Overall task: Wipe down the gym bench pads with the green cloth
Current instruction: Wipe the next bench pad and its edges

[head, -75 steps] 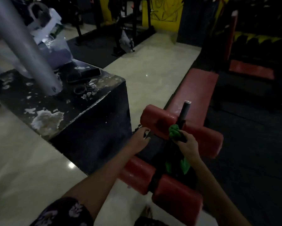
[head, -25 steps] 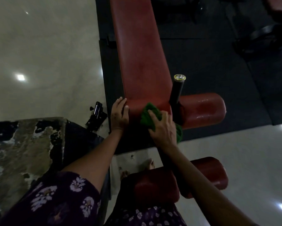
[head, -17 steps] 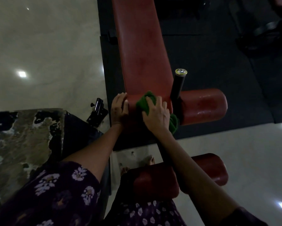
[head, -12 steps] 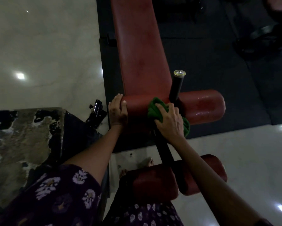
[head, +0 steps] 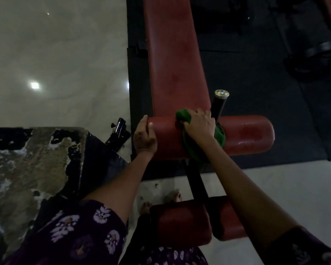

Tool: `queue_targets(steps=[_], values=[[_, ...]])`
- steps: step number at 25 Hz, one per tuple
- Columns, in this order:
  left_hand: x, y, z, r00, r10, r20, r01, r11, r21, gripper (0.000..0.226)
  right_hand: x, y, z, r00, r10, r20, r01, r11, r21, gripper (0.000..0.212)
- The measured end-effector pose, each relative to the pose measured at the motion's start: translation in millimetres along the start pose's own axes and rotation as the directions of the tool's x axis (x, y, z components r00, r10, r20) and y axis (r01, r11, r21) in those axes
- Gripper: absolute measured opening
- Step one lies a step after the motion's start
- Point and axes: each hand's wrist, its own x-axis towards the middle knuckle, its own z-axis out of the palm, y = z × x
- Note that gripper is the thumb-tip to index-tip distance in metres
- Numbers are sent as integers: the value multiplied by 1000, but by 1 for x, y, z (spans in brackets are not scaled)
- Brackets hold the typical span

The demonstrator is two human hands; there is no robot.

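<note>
At the near end of the long red bench pad (head: 176, 60), in the head view, the green cloth (head: 183, 116) is pressed onto the upper roller pad (head: 245, 134) by the right hand (head: 200, 127), whose fingers are curled over the bunched fabric; the rest of the cloth is draped down the roller's front, beside the black upright post (head: 219, 106). The roller's left end is gripped by the left hand (head: 144, 137), thumb laid on top. A lower roller pad (head: 181, 224) is seen nearer the body, joined by a black bar (head: 196, 182). A worn, peeling black box (head: 36, 165) is seen at the left, on the pale tiled floor (head: 55, 54); a dark mat (head: 256, 92) is laid under the bench.
</note>
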Motion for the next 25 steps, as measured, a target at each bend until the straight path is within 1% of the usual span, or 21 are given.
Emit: queue_targets(steps=[1,2,3,5,7,9,10,11,12,13,15,17,18,19,21,22,23,24,25], values=[[1,-1,1,1000,12,-2,-12,1000,-13,56,9,-7,0,999,7,41,-6,1000,-6,40],[1,-2,1,1000,17,-6,-17,999,-29,54,18,-18,1,994,-45,100,46,999,-10,39],[2,-5,1,1000,15,-14,-16,998,-53,53,24,-31,0,979,-124,162,125,992,4,38],[3,-7,1,999,-6,-41,0,991,-133,52,25,-47,-4,928,-292,231,283,956,71,41],[5,-8,2,997,-51,-49,39,975,-217,53,9,-39,-2,871,-449,200,435,893,115,49],[5,-7,3,996,-60,-65,44,974,-224,54,-21,-19,9,818,-569,84,557,820,130,56],[5,-8,4,996,-49,-78,32,978,-207,54,-38,-11,16,800,-600,13,594,795,124,57],[4,-9,4,995,-34,-89,16,980,-197,54,-46,-8,24,800,-599,-34,599,795,95,57],[4,-10,4,995,-25,-93,6,980,-197,55,-43,-10,27,816,-575,-50,577,814,69,55],[4,-11,4,996,-31,-84,13,978,-210,55,-32,-19,23,848,-529,-25,529,846,57,52],[5,-12,5,997,-61,-47,47,968,-247,55,2,-49,13,921,-374,110,362,925,117,42],[4,-11,6,996,-80,-37,68,961,-267,58,27,-73,2,934,-257,250,216,960,180,34],[3,-10,6,996,-82,-38,68,959,-274,59,31,-79,3,935,-248,254,207,962,179,33],[2,-9,6,996,-78,-38,64,958,-279,60,28,-79,6,932,-282,226,249,954,164,35],[3,-9,4,997,-66,-31,54,955,-291,60,4,-70,17,909,-401,110,386,913,135,42],[3,-8,3,998,-55,-31,43,954,-296,59,-1,-62,19,900,-433,48,421,893,159,45],[3,-5,2,999,-42,-29,32,957,-288,58,3,-53,17,904,-428,13,417,887,197,46],[3,-2,2,999,-25,-22,18,965,-260,56,12,-44,13,927,-375,20,361,905,226,45],[2,-2,2,1000,3,-11,-5,976,-220,52,22,-35,7,956,-286,69,261,934,244,44]])
